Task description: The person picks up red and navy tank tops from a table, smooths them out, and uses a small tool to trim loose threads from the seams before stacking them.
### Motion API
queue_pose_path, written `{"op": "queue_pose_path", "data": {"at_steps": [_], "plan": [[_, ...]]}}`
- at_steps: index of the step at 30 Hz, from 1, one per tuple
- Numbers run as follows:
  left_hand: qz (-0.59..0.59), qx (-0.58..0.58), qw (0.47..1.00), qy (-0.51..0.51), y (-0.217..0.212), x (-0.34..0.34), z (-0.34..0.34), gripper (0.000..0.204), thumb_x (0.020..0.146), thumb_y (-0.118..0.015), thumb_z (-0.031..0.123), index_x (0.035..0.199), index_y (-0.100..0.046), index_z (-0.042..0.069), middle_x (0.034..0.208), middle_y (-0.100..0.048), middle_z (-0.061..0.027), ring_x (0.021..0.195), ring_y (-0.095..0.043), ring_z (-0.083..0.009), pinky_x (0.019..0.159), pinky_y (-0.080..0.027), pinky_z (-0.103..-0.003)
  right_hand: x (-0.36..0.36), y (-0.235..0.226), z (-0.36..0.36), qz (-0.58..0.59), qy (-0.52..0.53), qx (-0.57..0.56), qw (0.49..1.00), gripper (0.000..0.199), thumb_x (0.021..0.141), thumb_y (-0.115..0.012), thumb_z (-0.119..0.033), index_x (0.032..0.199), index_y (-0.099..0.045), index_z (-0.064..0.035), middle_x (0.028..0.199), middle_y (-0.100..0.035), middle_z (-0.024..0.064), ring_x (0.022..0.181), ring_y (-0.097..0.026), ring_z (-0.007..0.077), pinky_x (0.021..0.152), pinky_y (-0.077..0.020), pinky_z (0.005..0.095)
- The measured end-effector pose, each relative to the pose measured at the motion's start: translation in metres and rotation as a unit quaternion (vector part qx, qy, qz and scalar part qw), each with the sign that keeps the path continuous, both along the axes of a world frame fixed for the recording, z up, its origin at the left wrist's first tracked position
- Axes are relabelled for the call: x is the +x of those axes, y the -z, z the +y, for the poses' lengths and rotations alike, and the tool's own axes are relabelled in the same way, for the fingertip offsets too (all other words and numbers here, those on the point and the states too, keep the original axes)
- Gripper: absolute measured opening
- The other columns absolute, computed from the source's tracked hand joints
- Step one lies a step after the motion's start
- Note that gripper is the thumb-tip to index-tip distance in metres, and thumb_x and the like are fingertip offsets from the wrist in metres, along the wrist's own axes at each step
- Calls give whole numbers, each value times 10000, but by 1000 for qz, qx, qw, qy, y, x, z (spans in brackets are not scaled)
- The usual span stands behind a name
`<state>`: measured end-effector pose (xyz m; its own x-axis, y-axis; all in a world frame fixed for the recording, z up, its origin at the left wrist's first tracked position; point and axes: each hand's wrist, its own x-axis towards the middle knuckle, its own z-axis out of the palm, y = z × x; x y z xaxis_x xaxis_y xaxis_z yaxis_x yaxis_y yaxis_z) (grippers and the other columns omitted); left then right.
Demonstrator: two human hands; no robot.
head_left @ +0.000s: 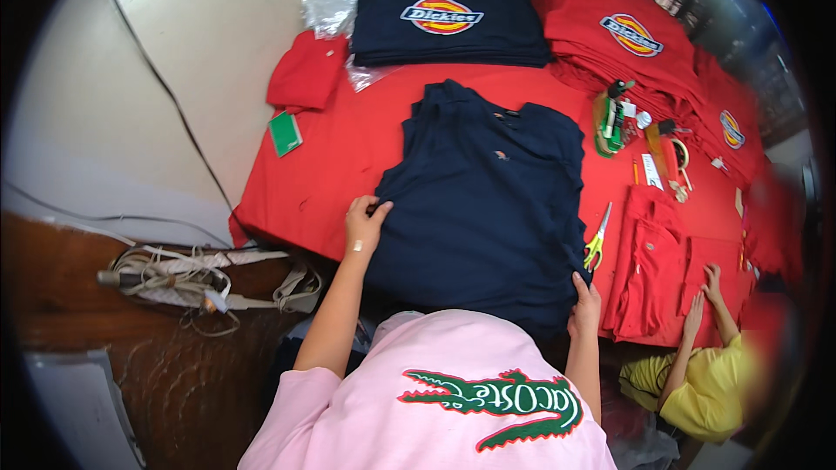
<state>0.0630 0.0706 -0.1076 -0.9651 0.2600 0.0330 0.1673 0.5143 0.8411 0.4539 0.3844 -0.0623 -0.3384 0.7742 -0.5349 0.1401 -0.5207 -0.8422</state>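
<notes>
A navy shirt (479,200) lies spread on the red-covered table in front of me, its collar toward the far side and a small emblem on its chest. At its left edge my left hand (366,224) pinches the fabric between thumb and fingers. My right hand (584,303) grips the lower right edge of the same shirt, near the table's front. Scissors with yellow handles (598,239) lie just right of the shirt. More navy cloth layers show under its shoulders.
Folded navy garments (448,30) and red garments (623,35) with printed patches are stacked at the back. A green tape dispenser (610,126) and a green box (285,133) sit on the table (348,157). At right, another person's hands (705,296) touch red cloth. Cables (187,278) lie left.
</notes>
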Motion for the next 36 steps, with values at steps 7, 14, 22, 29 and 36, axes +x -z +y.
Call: {"op": "queue_pose_path", "data": {"at_steps": [7, 14, 22, 29, 36], "plan": [[-403, 466, 782, 88, -78, -14, -36, 117, 996, -683, 101, 1097, -646, 56, 1131, -763, -109, 1177, -701, -250, 1090, -522, -406, 30, -26, -5, 164, 63, -12, 984, 317, 1033, -713, -169, 1290, -698, 16, 1218, -770, 143, 1097, -753, 265, 1019, -586, 412], [-312, 551, 711, 306, -159, -73, -25, 261, 1008, -703, 175, 1217, -623, 42, 1206, -754, -144, 1149, -728, -263, 1044, -563, -425, 24, -121, 28, 268, 66, 119, 954, 257, 1061, -679, -184, 1253, -679, -13, 1193, -758, 122, 1084, -748, 258, 989, -593, 417], [-76, 219, 953, 194, -228, -152, 157, 505, 1068, -668, 241, 1486, -574, -27, 1435, -678, -141, 1336, -639, -249, 1145, -488, -359, -124, -173, 181, 132, 89, 435, 886, 272, 1014, -803, -253, 1182, -776, -40, 918, -668, -74, 742, -543, 13, 667, -431, 206], [55, 26, 910, 410, -69, -28, 97, 502, 1041, -668, 165, 1531, -578, 107, 1639, -507, -217, 1576, -407, -387, 1289, -317, -475, -132, -72, 19, -41, -125, 409, 903, 248, 1116, -562, -99, 1299, -715, -33, 1096, -735, 71, 900, -667, 105, 713, -529, 253], [211, -294, 857, 367, -18, 10, 4, 805, 1000, -691, 514, 1687, -404, 208, 1799, -245, -128, 1668, -167, -376, 1321, -98, -613, -34, 13, -61, -248, -336, 592, 689, 466, 981, -581, 32, 1433, -648, -61, 1541, -613, 151, 1443, -567, 340, 1204, -423, 488]]}}
